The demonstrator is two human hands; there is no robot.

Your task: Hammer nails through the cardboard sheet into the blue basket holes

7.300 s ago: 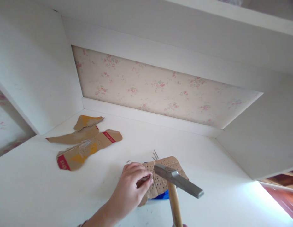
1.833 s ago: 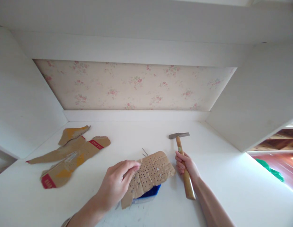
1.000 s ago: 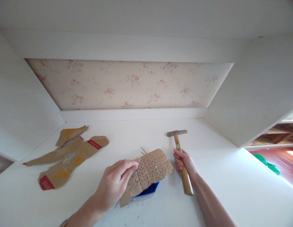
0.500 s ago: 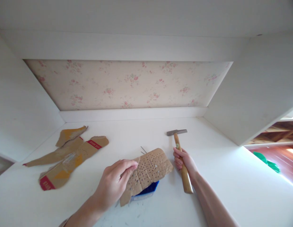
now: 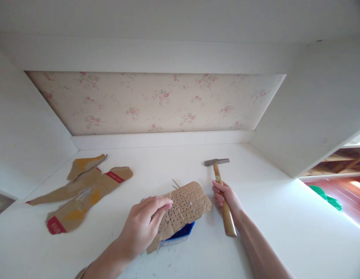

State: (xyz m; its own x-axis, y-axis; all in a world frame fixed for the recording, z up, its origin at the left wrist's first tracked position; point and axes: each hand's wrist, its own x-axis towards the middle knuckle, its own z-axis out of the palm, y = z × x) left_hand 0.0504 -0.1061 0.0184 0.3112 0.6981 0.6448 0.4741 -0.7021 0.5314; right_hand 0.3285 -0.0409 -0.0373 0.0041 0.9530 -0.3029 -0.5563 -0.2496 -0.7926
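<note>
A piece of cardboard [image 5: 184, 205] punched with many small holes lies tilted over a blue object [image 5: 184, 231], with clear plastic showing below it. A couple of shiny spots like nail heads show in the cardboard. Over its left part is my left hand [image 5: 146, 221], thumb and forefinger pinched together; what they hold, if anything, is too small to make out. My right hand [image 5: 224, 195] is wrapped round the wooden handle of a hammer [image 5: 228, 219], whose metal head points away from me. Two thin nails [image 5: 175, 183] lie just beyond the cardboard.
Torn cardboard pieces [image 5: 89, 193] with red and yellow print lie at the left on the white surface [image 5: 273, 217]. White panels enclose the sides, with floral wallpaper [image 5: 162, 104] at the back. A green object [image 5: 325, 197] is beyond the right edge.
My left hand's pinched fingertips have shifted slightly right over the holed cardboard. The right hand and hammer stay nearly in place.
</note>
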